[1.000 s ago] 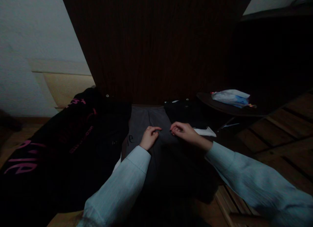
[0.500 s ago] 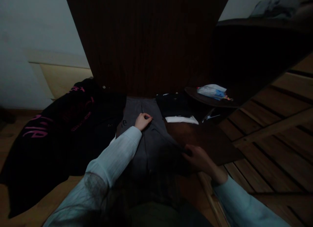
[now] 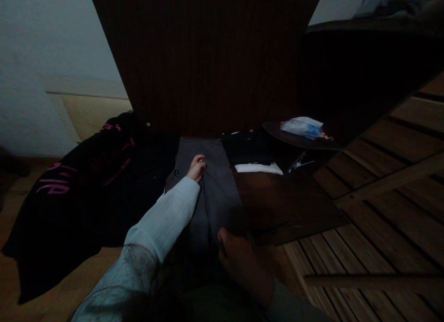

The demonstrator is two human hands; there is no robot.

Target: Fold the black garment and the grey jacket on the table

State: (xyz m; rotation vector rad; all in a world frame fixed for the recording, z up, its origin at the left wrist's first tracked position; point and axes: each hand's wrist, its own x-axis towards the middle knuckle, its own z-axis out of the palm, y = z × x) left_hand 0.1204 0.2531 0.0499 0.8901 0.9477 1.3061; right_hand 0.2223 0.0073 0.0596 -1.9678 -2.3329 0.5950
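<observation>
A grey garment (image 3: 222, 192) with a dark print at its left edge lies lengthwise before me, a crease running down its middle. On its upper part rests my left hand (image 3: 197, 168), fingers curled against the cloth near the crease; whether fabric is pinched between them is hidden. Lower down, at the garment's shadowed near end, my right hand (image 3: 241, 259) is closed on its edge. Dim light hides the exact grip. Left of the grey garment lies a black garment (image 3: 79, 220) with pink lettering.
A dark wooden panel (image 3: 208, 63) rises behind the clothes. To the right are a folded black cloth (image 3: 246, 148), a white strip (image 3: 258, 168) and a plastic packet (image 3: 301, 126) on a small rounded shelf (image 3: 274, 130). Wooden slats (image 3: 381, 220) fill the right side.
My right hand has moved left and toward me, bringing the garment's right edge inward. My left hand has shifted slightly left, its fingers somewhat looser.
</observation>
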